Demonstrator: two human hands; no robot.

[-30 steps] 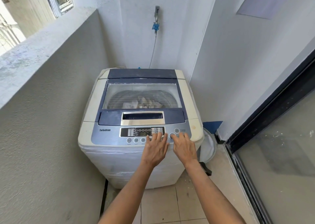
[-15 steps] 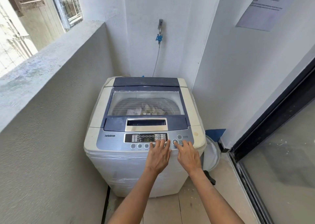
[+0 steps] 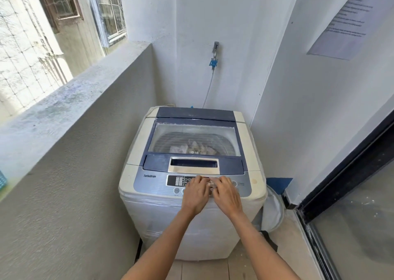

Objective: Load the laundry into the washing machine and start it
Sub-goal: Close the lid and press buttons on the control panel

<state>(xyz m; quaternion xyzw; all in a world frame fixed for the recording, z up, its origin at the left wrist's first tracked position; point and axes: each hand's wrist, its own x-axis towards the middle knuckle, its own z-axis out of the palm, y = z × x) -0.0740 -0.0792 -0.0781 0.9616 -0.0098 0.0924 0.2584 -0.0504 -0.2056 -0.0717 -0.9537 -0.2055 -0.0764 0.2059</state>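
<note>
The control panel (image 3: 191,182) is covered by both hands, right hand (image 3: 227,195) nearer the side buttons; fingers lie loosely curled, nothing gripped.

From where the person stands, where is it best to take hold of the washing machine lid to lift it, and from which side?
Grip the silver recessed handle at the front edge of the lid, coming from the front with fingers hooked under its upper lip. The recess opens toward the person, and the lid seems hinged at the back, so it should swing up and away. Both the left hand and right hand rest just below it.
</note>
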